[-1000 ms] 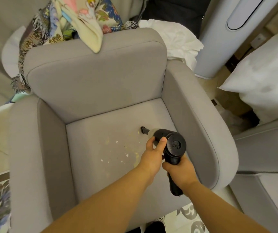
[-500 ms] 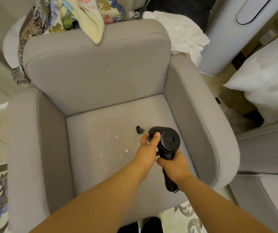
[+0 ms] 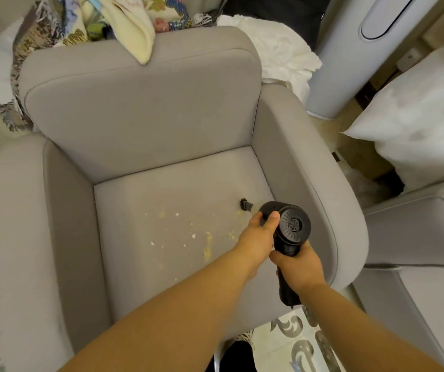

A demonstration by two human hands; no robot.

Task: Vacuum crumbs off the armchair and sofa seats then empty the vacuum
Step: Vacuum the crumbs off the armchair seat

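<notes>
Her right hand (image 3: 300,267) grips the handheld vacuum (image 3: 286,232) handle; the left hand (image 3: 258,233) clasps its body. Nozzle (image 3: 245,204) sits right of the crumbs (image 3: 186,232) on the armchair seat (image 3: 140,264); I'd sweep slowly leftward in overlapping passes.

Legible text: we find none on any surface in view.
Handheld vacuum (image 3: 290,229): we see a moulded vent pattern on its round rear cap, with no brand or number we can read.
Armchair (image 3: 145,108): we find plain grey fabric, with no tag or label showing.
Patterned cloth (image 3: 86,25) over the top edge of the backrest: we see printed ornament only, no lettering.
Tall pale appliance (image 3: 349,57) beyond the right armrest: we note an oval outline on its front, no legible marking.
Floor tiles (image 3: 290,339) at the seat's front edge: we see scroll ornament, no characters.
</notes>
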